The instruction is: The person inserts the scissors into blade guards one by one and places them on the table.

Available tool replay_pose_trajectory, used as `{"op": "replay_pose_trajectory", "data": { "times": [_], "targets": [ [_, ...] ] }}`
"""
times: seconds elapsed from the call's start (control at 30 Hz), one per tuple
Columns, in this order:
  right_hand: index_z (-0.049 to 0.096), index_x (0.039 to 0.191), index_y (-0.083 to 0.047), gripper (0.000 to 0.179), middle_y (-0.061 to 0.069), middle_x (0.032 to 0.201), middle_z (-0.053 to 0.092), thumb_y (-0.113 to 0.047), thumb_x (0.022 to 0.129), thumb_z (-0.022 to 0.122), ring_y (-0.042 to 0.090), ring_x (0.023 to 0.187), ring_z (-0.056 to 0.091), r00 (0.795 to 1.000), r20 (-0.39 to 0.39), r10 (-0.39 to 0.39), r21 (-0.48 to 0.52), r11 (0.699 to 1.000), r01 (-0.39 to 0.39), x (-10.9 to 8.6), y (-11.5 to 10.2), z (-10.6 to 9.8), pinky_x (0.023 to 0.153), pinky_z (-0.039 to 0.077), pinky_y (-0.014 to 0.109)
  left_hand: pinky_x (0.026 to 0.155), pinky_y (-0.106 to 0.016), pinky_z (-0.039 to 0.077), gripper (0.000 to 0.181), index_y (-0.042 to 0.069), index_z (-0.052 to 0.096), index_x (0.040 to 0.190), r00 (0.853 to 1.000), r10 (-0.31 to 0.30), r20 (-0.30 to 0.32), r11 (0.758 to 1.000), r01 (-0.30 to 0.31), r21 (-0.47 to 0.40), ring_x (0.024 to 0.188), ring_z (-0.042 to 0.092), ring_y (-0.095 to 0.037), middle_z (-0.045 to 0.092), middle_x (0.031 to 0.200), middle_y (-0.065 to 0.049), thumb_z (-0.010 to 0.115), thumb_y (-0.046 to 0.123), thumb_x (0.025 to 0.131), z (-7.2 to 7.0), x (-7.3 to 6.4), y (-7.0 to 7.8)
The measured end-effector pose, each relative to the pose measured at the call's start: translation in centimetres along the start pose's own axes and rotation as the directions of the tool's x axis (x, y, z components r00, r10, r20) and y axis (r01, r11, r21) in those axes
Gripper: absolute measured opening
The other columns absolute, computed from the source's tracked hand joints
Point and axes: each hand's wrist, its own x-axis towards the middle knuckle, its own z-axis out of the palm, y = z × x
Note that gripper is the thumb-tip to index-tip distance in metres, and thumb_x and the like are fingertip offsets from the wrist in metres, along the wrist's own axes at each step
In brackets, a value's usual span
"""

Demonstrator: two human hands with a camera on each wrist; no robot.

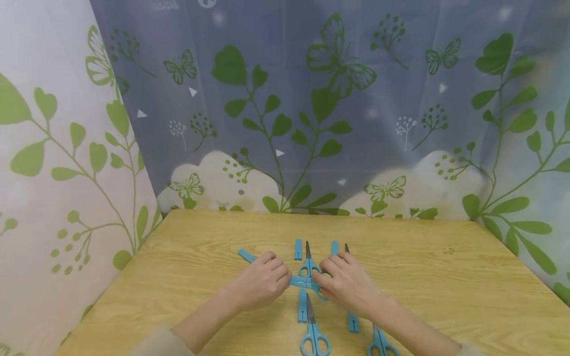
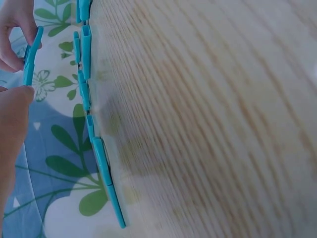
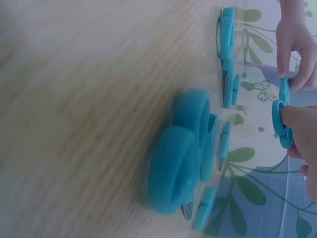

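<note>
Between both hands, a pair of scissors with light blue handles [image 3: 277, 118] is held up over the wooden table. My right hand [image 1: 348, 284] grips it by the finger loops. My left hand [image 1: 263, 281] pinches the other end, where a light blue blade cover [image 1: 297, 282] sits over the blades. Below and behind lies a bare-bladed pair of scissors [image 1: 308, 264] with a loose cover [image 1: 298, 249] beside it. Another light blue piece [image 1: 246, 255] lies left of these, partly hidden behind my left hand.
Nearer the front lie scissors [image 1: 315, 342] beside a loose cover [image 1: 302, 306]. Further right are more scissors [image 1: 380, 343] and a cover [image 1: 353, 323], partly under my right forearm. Another cover [image 1: 335, 247] and a dark blade [image 1: 347, 247] show behind my right hand. A patterned curtain [image 1: 285, 109] stands behind the table.
</note>
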Motion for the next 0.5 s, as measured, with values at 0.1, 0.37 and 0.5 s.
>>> {"op": "replay_pose_trajectory", "data": {
  "times": [0.1,0.37,0.5],
  "targets": [
    [0.065,0.088,-0.015,0.04,0.0,0.083,0.058,-0.022,0.056,0.087,0.018,0.078,0.058,1.0,-0.01,0.003,0.003,1.0,-0.003,0.0,0.0,0.1,0.07,0.047,0.035,0.08,-0.027,0.045,0.014,0.014,0.069,0.086,1.0,-0.004,-0.002,1.0,0.004,-0.008,0.076,0.057,-0.011,0.064,0.081,0.004,0.056,0.017,0.087,0.0,0.0,0.0],
    [0.066,0.084,-0.016,0.029,-0.003,0.08,0.056,-0.025,0.062,0.083,0.015,0.076,0.057,0.997,0.073,0.031,-0.01,0.999,-0.03,0.9,-0.8,0.5,0.073,0.047,0.033,0.082,-0.029,0.047,0.009,0.013,0.07,0.084,0.999,-0.048,0.015,0.998,0.049,-0.05,0.078,0.059,-0.012,0.066,0.082,0.003,0.066,0.02,0.08,0.3,-0.5,-0.1],
    [0.066,0.084,-0.016,0.025,-0.003,0.078,0.055,-0.027,0.066,0.079,0.014,0.076,0.056,0.981,0.185,0.05,-0.052,0.998,-0.041,1.8,-1.5,0.7,0.075,0.045,0.032,0.08,-0.028,0.047,0.008,0.013,0.07,0.083,0.999,-0.031,0.03,0.999,0.032,-0.018,0.077,0.059,-0.011,0.066,0.081,0.004,0.064,0.018,0.08,0.4,-0.9,-0.3]
  ]
}}
